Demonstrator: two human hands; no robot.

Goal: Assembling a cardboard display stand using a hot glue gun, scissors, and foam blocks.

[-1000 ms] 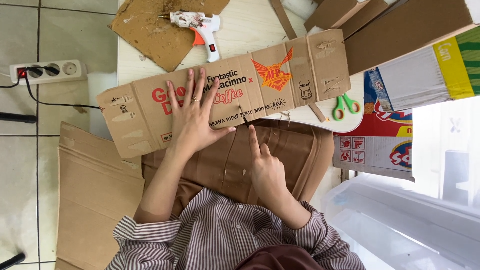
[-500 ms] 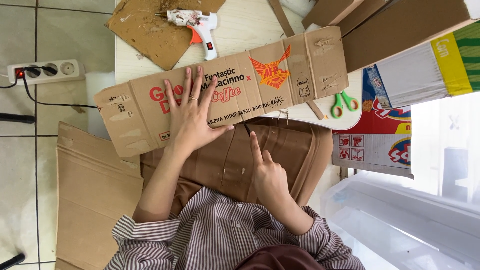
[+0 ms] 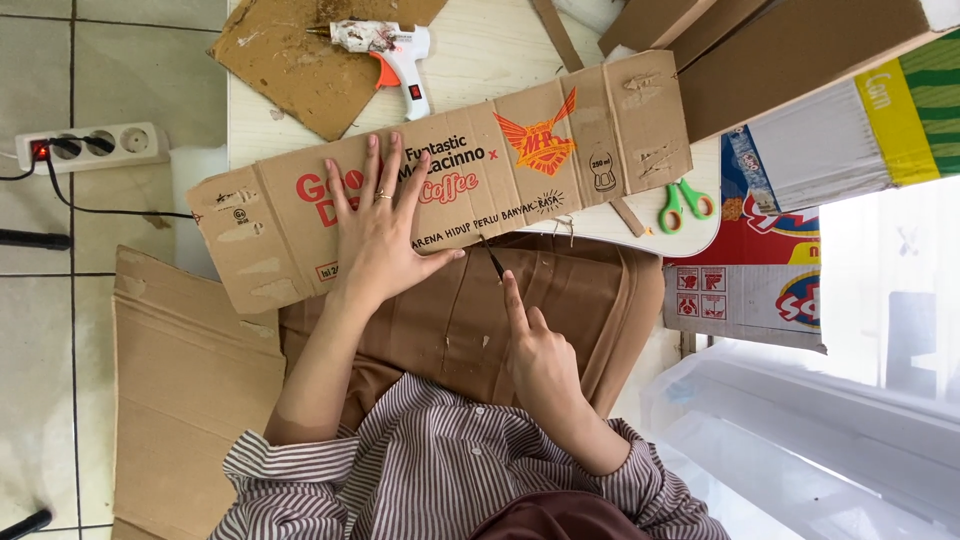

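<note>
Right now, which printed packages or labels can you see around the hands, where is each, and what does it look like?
Flattened carton strip: across the table edge under the left hand, long, brown with red, black and orange print.
Cutting blade: in the right hand, at the strip's near edge.
Boxes: right of the table, white, yellow, green.
Printed carton: below the green scissors, red, blue, white.

A long flattened brown cardboard box (image 3: 450, 185) with red, black and orange print lies across the desk (image 3: 480, 60) edge. To its right stand a white, yellow and green carton (image 3: 850, 140) and a red, white and blue printed box (image 3: 760, 285).
</note>
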